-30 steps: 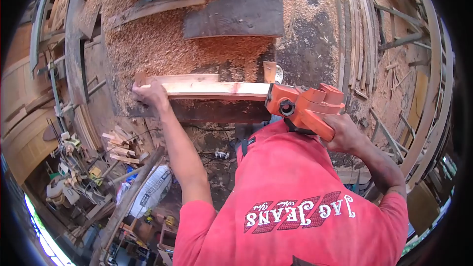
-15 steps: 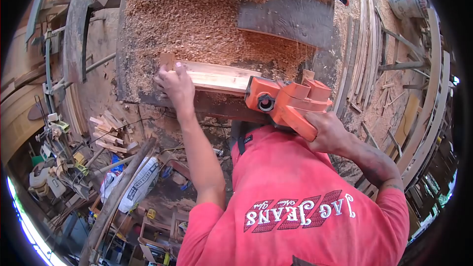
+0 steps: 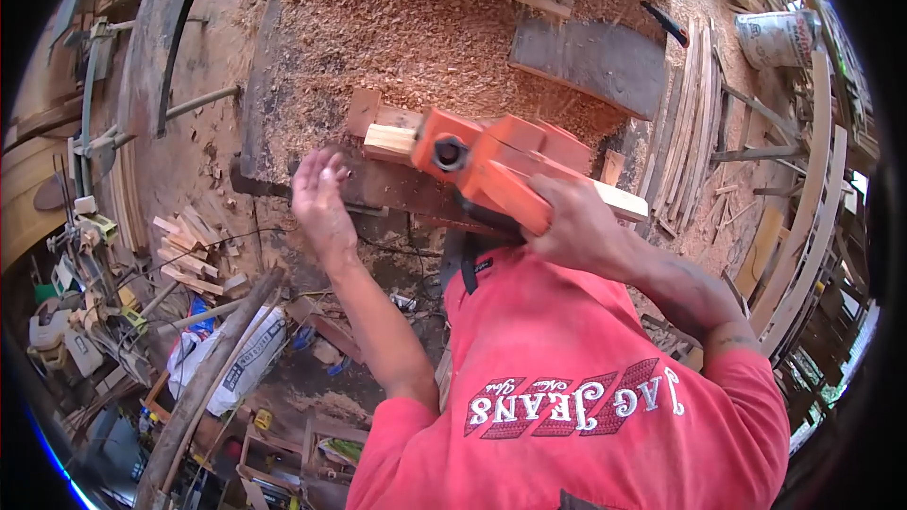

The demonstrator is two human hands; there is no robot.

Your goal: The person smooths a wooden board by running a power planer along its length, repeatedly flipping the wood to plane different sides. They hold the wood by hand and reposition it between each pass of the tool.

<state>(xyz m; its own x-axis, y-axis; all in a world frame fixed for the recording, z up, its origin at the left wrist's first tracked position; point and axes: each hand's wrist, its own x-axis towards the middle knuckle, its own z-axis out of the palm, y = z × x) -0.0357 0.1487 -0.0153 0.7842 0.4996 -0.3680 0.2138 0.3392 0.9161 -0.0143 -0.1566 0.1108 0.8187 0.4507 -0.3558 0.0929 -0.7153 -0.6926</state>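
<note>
My right hand (image 3: 573, 219) is wrapped round the rear handle of an orange electric planer (image 3: 501, 165). The planer lies over a pale wooden strip (image 3: 389, 141), whose two ends stick out on either side of it. To the left, my left hand (image 3: 321, 203) is raised near the bench's front edge with its fingers apart and nothing in them, clear of the strip. A small wooden block (image 3: 363, 111) sits on the bench just beyond the strip's left end. The planer's underside is hidden.
Wood shavings (image 3: 406, 28) cover much of the bench. A grey board (image 3: 590, 66) lies at its far right, near a dark-handled tool (image 3: 666, 25). Long strips (image 3: 699, 113) and a white bucket (image 3: 777, 39) stand right. Offcuts (image 3: 194, 250) and a cable lie on the floor left.
The planer has moved left along the strip with my right hand. My left hand has let go of the strip's left end and drawn back toward me, opening. The view has shifted slightly.
</note>
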